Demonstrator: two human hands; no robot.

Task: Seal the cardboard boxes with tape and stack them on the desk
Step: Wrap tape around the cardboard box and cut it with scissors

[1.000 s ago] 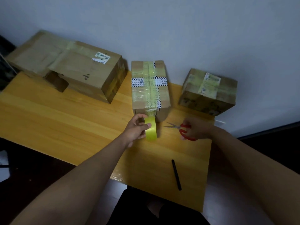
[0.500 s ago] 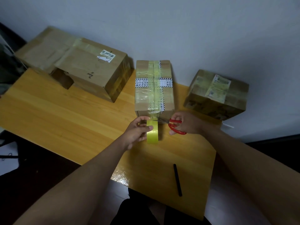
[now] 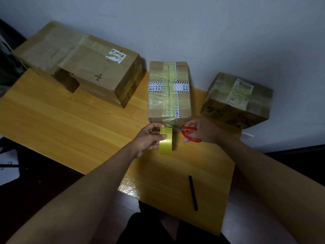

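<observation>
Tape roll (image 3: 166, 141), yellowish and stood on edge, is gripped by the left hand (image 3: 148, 139) just below centre of view, thumb across its outer face and fingers curled behind. Red-handled scissors (image 3: 186, 132) are held by the right hand (image 3: 202, 131) at 3 o'clock of the roll, blades pointed toward 9 o'clock over the roll's top, where a strip runs up to the middle cardboard box (image 3: 169, 92). That box, at 12 o'clock of the hands on the wooden desk (image 3: 70, 131), is wrapped in clear tape and a black-and-white printed band. A large box (image 3: 91, 71) with a torn opening is seen at 10 o'clock, a smaller labelled box (image 3: 237, 101) at 2 o'clock. A black pen (image 3: 193, 192) lies at 5 o'clock near the desk edge.
</observation>
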